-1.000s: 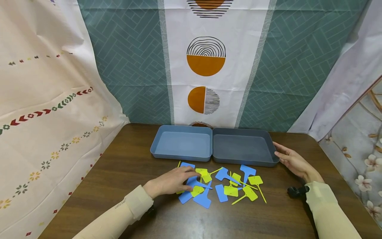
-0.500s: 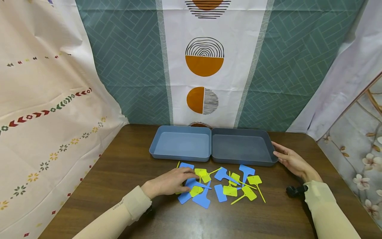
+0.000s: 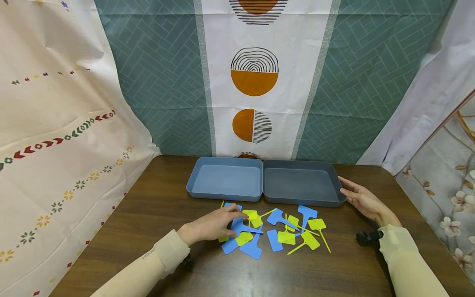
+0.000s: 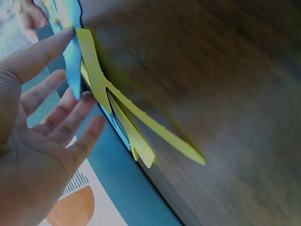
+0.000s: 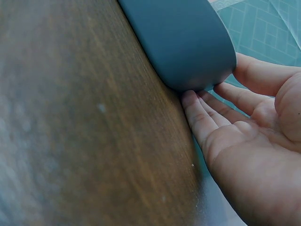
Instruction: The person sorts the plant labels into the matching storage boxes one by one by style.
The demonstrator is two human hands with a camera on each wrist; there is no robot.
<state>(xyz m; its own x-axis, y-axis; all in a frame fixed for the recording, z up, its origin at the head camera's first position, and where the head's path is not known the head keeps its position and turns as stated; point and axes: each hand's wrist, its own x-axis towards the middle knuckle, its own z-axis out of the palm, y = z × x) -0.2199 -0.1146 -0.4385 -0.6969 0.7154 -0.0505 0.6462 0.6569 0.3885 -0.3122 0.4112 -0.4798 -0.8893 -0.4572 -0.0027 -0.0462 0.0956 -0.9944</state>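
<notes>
In the head view, my left hand point(image 3: 212, 225) is over the left side of a loose spread of T-shaped plant labels, some blue and some yellow. One blue label point(image 3: 238, 226) lies between its thumb and index finger. From the left wrist, the fingers look loosely extended beside that blue label point(image 4: 73, 63), the thumb tip at its edge; no firm grip shows. A yellow label point(image 4: 96, 73) sticks out just past the fingertips. At the right, my right hand point(image 3: 365, 203) touches the end wall of the dark grey tray point(image 3: 302, 181), its fingers fairly straight against the rounded corner.
A lighter blue tray point(image 3: 228, 179) stands side by side with the dark one at the back of the brown wooden table point(image 3: 159, 206). More labels, such as a yellow one point(image 3: 309, 240), lie in front of the trays. Patterned cloths hang behind and at both sides.
My left index finger has lifted slightly from the thumb, so more of the blue label shows. The right hand, the trays and the other labels stay where they were.
</notes>
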